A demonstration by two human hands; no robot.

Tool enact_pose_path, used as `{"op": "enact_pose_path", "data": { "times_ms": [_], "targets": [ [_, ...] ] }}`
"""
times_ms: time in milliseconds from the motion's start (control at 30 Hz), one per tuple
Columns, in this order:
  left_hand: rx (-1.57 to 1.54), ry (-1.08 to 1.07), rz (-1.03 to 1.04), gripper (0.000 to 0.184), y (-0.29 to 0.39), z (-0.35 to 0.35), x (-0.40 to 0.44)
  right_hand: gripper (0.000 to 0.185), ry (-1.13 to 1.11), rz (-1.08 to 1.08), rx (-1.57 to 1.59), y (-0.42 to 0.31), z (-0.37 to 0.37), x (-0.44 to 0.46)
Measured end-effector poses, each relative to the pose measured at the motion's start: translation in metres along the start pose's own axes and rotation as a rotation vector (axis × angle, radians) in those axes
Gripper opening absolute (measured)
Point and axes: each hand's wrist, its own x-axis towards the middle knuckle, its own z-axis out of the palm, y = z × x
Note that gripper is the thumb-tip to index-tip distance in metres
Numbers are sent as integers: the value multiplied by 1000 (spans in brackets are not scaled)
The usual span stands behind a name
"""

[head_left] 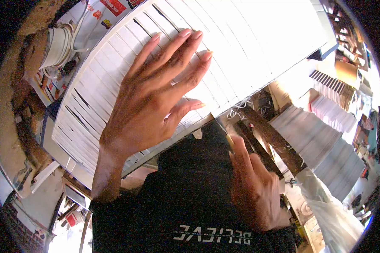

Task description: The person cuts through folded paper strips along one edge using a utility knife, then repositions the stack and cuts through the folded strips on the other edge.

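My left hand lies flat, fingers spread, on a broad white surface made of narrow strips side by side, like book spines, with dark gaps between some of them. Along its edges runs a fine, toothed-looking border. My right hand is closed around a thin-bladed knife with a yellowish handle. Its narrow blade points up toward the near edge of the white surface, close to a small dark notch. Whether the tip touches that edge, I cannot tell. Most of the handle is hidden inside my fingers.
Tall stacks of paper stand at the right, with more stacks behind. Clear plastic sheeting hangs at the lower right. A white roll sits at the upper left. White string lies tangled beyond the near edge.
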Motion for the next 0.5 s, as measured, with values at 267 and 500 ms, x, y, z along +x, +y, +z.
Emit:
{"op": "enact_pose_path", "data": {
  "times_ms": [267,500],
  "targets": [
    [48,-46,-18,70,3,-9,-15,50,-57,100,58,7,-6,-18],
    [39,-7,34,72,-8,-6,-22,47,206,8,280,-9,12,7]
  ]
}}
